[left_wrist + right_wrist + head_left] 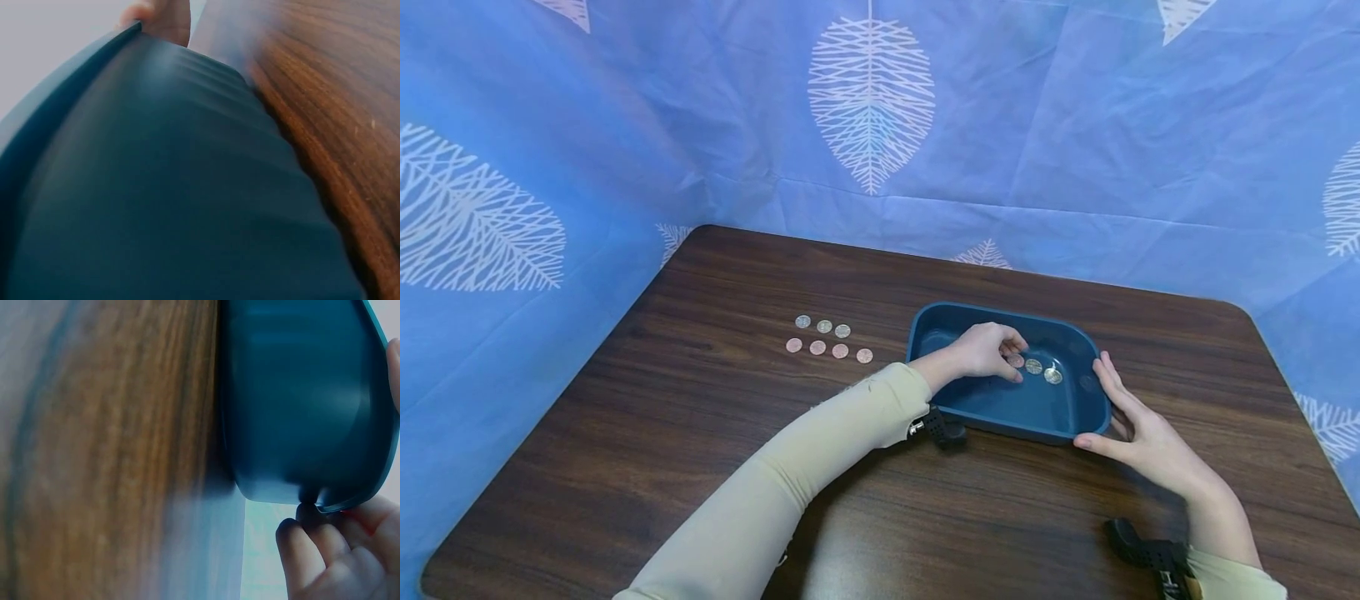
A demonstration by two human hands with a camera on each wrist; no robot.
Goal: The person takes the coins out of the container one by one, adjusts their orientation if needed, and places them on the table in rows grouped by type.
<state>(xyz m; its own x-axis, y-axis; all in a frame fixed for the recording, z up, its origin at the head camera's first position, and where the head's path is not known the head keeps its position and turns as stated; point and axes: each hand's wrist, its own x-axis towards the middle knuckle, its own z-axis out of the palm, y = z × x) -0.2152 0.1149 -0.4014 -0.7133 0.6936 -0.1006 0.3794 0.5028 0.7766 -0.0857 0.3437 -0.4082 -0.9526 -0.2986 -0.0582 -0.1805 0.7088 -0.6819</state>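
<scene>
A dark blue rectangular tub [1007, 417] stands on the table. My left hand [983, 350] reaches into it over the left end, palm down, thumb and fingers bent but apart. Just at those fingertips lies a copper-coloured coin [1016, 361]; whether they touch it is hard to tell. Beside it on the tub floor are two silvery coins, one coin [1033, 367] in the middle and another coin [1053, 376] at the right. My right hand [1150, 437] holds the tub's right end, thumb at the near corner and fingers along the rim. The right wrist view shows its fingers [306, 550] against the rim.
Left of the tub, three silvery coins [824, 327] lie in a row, with a row of several copper coins [817, 347] nearer me. The wooden table [647, 433] has rounded corners. A blue leaf-patterned cloth [1000, 125] hangs behind and at the sides.
</scene>
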